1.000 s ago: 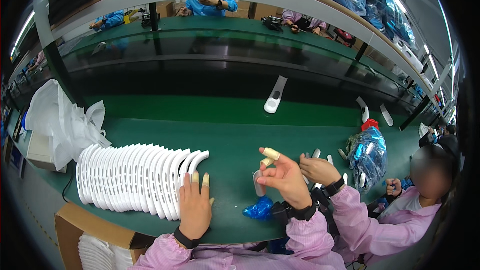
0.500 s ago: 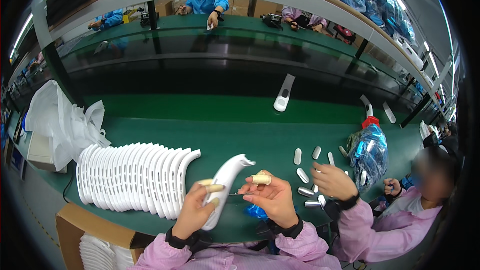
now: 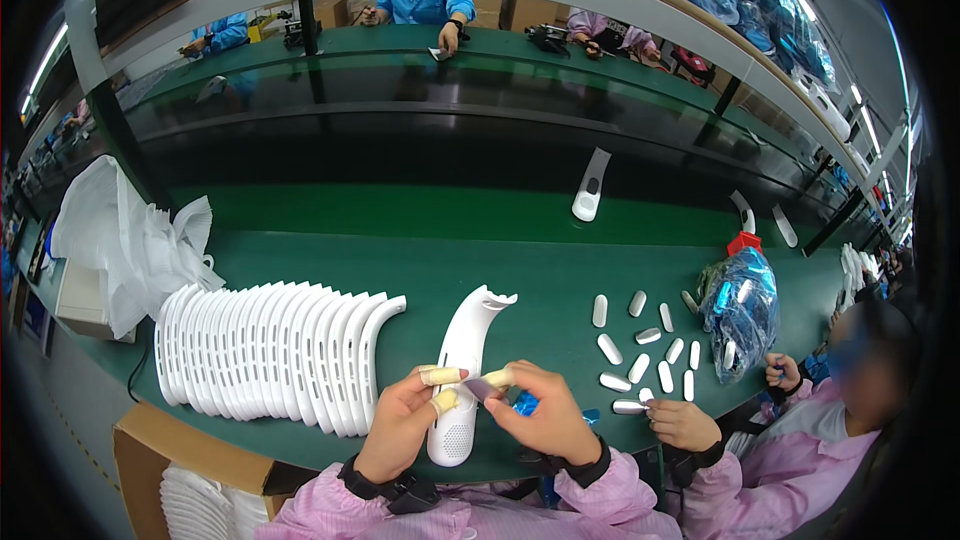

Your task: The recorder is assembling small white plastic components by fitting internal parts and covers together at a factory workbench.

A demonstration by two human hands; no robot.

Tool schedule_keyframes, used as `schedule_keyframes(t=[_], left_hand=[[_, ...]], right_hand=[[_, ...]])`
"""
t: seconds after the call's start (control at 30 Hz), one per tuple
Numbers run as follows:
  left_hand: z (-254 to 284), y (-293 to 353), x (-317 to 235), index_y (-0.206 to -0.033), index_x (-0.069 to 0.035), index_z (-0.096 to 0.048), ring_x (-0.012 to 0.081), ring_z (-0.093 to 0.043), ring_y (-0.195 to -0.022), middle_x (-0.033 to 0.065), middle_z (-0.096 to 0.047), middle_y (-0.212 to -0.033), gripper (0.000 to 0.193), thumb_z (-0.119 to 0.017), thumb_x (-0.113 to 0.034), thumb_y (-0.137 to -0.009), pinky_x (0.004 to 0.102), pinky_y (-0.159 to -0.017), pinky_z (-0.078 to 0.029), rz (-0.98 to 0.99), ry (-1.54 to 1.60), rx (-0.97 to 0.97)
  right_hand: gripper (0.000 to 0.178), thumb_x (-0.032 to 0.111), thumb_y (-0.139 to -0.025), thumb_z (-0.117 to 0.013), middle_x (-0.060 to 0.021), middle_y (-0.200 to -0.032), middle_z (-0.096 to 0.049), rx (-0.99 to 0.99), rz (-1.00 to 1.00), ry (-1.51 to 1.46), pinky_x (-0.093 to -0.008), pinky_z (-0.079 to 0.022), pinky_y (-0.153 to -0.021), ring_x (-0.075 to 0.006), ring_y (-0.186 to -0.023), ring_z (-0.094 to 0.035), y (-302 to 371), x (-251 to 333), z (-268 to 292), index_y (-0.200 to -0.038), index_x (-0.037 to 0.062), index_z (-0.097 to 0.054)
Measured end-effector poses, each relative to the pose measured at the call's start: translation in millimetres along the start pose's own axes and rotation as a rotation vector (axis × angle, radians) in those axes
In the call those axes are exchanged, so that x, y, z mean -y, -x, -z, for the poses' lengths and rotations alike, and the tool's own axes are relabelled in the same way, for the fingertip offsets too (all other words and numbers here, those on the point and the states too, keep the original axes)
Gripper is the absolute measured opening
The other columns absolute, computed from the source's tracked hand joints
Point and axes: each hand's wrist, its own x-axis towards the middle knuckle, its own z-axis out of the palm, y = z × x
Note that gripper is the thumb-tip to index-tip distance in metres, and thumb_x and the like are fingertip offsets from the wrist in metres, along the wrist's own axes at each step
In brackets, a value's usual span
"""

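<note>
A white curved plastic shell (image 3: 455,445) stands nearly lengthwise before me, its notched end pointing away and its dotted end near me. My left hand (image 3: 400,430), with pale finger cots on its fingertips, grips the shell's left side, thumb and forefinger lying over its face. Between the fingers of my right hand (image 3: 545,415) is a small greyish oval piece (image 3: 482,389), pinched right against the middle of the shell. The fingertips partly hide where piece and shell meet. A scrap of blue film (image 3: 524,402) lies behind my right hand.
A long row of nested white shells (image 3: 270,355) stands at left, beside white foam wrapping (image 3: 110,250) and above a cardboard box (image 3: 190,450). Several small oval pieces (image 3: 609,348) lie at right, where a co-worker's hand (image 3: 685,427) touches one, near a blue-filled plastic bag (image 3: 740,315).
The shell has turned, its face now towards me. My right hand has moved left, bringing the small piece onto it. The co-worker's hand has dropped lower to the oval pieces.
</note>
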Motion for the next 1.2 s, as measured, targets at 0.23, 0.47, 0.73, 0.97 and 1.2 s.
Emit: schedule_keyframes(t=[0.23, 0.47, 0.73, 0.97, 1.2], left_hand=[[-1.2, 2.4, 3.1, -0.104, 0.004, -0.063, 0.0155, -0.055, -0.101, 0.0042, -0.051, -0.107, 0.021, -0.057, 0.007, -0.084, 0.0286, -0.09, -0.044, -0.01, -0.024, 0.049], [-10.0, -0.2, 10.8, -0.098, 0.003, -0.065, 0.0157, -0.054, -0.1, 0.0046, -0.051, -0.105, 0.018, -0.063, 0.006, -0.081, 0.0296, -0.09, -0.044, -0.07, -0.128, 0.042], [-6.4, -3.3, 16.4, -0.093, 0.004, -0.063, 0.0123, -0.054, -0.095, 0.0034, -0.051, -0.103, 0.01, -0.061, 0.003, -0.083, 0.0269, -0.087, -0.044, -0.095, -0.14, 0.023], [-7.4, -3.7, 19.4, -0.091, 0.004, -0.06, 0.0115, -0.053, -0.094, 0.003, -0.049, -0.102, 0.008, -0.059, 0.005, -0.084, 0.0254, -0.083, -0.046, -0.14, -0.163, 0.004], [0.3, -2.2, 7.2, -0.098, -0.004, -0.055, 0.0116, -0.056, -0.089, 0.0025, -0.059, -0.091, 0.008, -0.051, -0.006, -0.092, 0.0249, -0.079, -0.047, 0.139, -0.001, -0.071]], right_hand=[[0.039, -0.005, -0.083, -0.058, -0.0118, -0.093, -0.064, -0.085, -0.271, -0.906, -0.0308, -0.053, -0.078, -0.0178, -0.084, -0.064, -9.9, -6.4, 5.6, -0.12, 0.0, -0.045], [0.044, -0.003, -0.084, -0.059, -0.0102, -0.09, -0.066, -0.128, -0.263, -0.823, -0.0262, -0.049, -0.075, -0.0126, -0.083, -0.062, -8.9, -8.0, -3.9, -0.125, -0.0002, -0.045], [0.042, -0.003, -0.083, -0.062, -0.0072, -0.091, -0.064, -0.134, -0.212, -0.733, -0.0212, -0.048, -0.066, -0.0085, -0.078, -0.06, -8.4, -16.7, -5.2, -0.122, -0.0004, -0.047], [0.042, -0.004, -0.083, -0.062, -0.0086, -0.09, -0.063, -0.163, -0.15, -0.649, -0.0227, -0.05, -0.066, -0.0106, -0.077, -0.061, -7.0, -11.8, -9.3, -0.121, -0.0018, -0.046], [0.045, -0.008, -0.079, -0.063, -0.0088, -0.086, -0.063, -0.079, -0.249, -0.789, -0.0232, -0.049, -0.069, -0.0118, -0.073, -0.061, -6.0, -14.8, 3.1, -0.12, -0.0033, -0.048]])
